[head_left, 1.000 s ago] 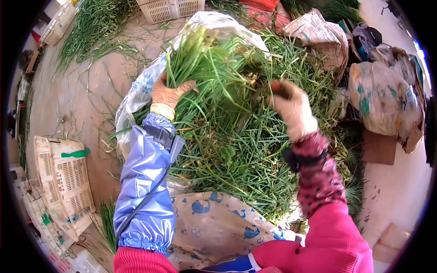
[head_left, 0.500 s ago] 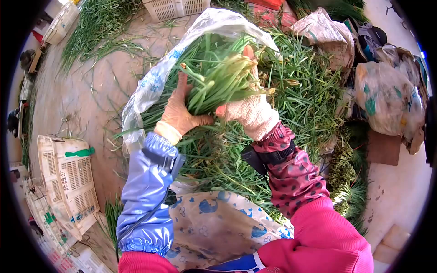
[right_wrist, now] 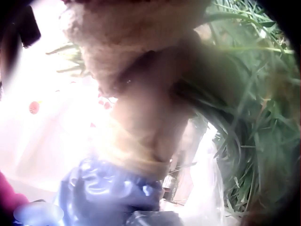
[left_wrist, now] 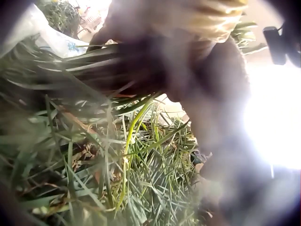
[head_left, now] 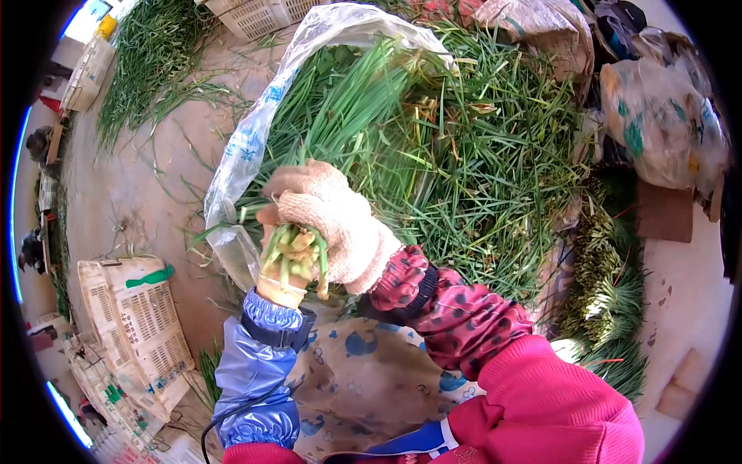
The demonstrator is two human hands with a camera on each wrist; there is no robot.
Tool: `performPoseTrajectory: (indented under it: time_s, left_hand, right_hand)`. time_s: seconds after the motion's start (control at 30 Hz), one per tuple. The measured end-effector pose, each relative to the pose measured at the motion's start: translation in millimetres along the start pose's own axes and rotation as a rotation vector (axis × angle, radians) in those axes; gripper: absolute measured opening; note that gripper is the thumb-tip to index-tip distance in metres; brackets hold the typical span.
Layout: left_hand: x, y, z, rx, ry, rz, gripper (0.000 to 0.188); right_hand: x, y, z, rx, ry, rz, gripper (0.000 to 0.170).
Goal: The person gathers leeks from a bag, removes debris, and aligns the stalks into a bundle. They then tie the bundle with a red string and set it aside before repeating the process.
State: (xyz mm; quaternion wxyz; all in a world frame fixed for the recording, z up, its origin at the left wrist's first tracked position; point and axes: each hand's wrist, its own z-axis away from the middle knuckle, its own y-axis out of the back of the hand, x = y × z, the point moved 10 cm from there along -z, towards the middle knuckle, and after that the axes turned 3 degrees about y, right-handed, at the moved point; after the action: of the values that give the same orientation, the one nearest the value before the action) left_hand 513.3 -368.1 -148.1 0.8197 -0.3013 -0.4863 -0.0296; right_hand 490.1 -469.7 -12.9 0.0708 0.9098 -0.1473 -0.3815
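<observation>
In the head view both gloved hands are together around a bunch of chives (head_left: 297,251), its pale stem ends pointing back at the wearer. My left hand (head_left: 267,216), in a tan glove, grips the bunch from the left, mostly hidden behind the stems and the other hand. Knit-gloved fingers of my right hand (head_left: 328,220) curl over the bunch from above and right. Long leaves run forward toward a clear plastic bag (head_left: 246,143) with blue print, which holds more greens (head_left: 340,108). The left wrist view shows dark, blurred hands over leaves (left_wrist: 141,155).
Loose greens (head_left: 495,155) are heaped right of the bag. Bundled chives (head_left: 607,278) line the right side. White plastic crates (head_left: 139,325) stand at left, another crate (head_left: 259,15) at the back. A whale-print sheet (head_left: 355,371) covers my lap. Stuffed plastic bags (head_left: 653,116) sit far right.
My right hand first came in from the right and met the bunch by the left hand. Both hands have since drawn back toward me, and the stem ends now point at me.
</observation>
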Motion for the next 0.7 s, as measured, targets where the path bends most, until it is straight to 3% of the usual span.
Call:
performPoseTrajectory:
  time_s: [0.03,0.07,0.13,0.17,0.2,0.23,0.33,0.4,0.47,0.53,0.67,0.7]
  left_hand:
    - [10.1,-13.1,9.7,0.022,0.036,0.042,0.028]
    - [16.9,-13.6,14.4,-0.006,0.034,-0.195,0.031]
    - [40.8,-7.9,27.5,-0.062,-0.166,-1.308,0.04]
    - [65.6,3.4,32.3,0.032,-0.224,-1.471,0.045]
    - [89.3,22.9,30.7,0.139,-0.13,-1.233,0.045]
    - [121.4,37.8,33.9,0.299,-0.298,-0.962,0.034]
    - [157.1,-26.7,6.9,0.196,-0.442,-1.074,0.031]
    - [119.2,-70.9,-40.6,-0.208,-0.366,-1.304,0.037]
    - [73.2,-84.7,-85.1,-0.364,-0.364,-1.639,0.053]
    - [34.2,-88.9,-116.6,-0.606,-0.302,-1.679,0.065]
    - [-10.7,-78.7,-130.8,-0.75,0.195,-1.546,0.05]
    - [2.9,-90.0,-120.2,-0.698,0.19,-1.567,0.036]
  right_hand:
    - [5.9,-2.5,5.2,-0.058,-0.028,-0.033,0.045]
    - [10.8,-8.2,11.9,-0.12,-0.055,-0.07,0.05]
    - [22.7,-7.1,31.0,-0.03,-0.065,-0.084,0.051]
    - [23.6,-5.8,34.3,-0.036,-0.068,-0.082,0.05]
    - [24.5,-5.2,38.6,-0.04,-0.078,-0.079,0.049]
    - [24.7,-4.1,42.5,-0.017,-0.048,-0.101,0.046]
    - [13.4,-4.6,41.4,0.025,-0.021,-0.22,0.043]
    - [12.5,-11.5,43.8,0.027,-0.018,-0.196,0.039]
    - [9.0,-8.9,38.9,-0.017,-0.012,-0.172,0.037]
    - [10.7,-6.2,40.7,0.019,0.029,-0.152,0.038]
    - [11.7,-5.1,46.6,-0.007,0.013,-0.12,0.04]
    - [12.5,-4.5,48.1,-0.001,0.026,-0.122,0.039]
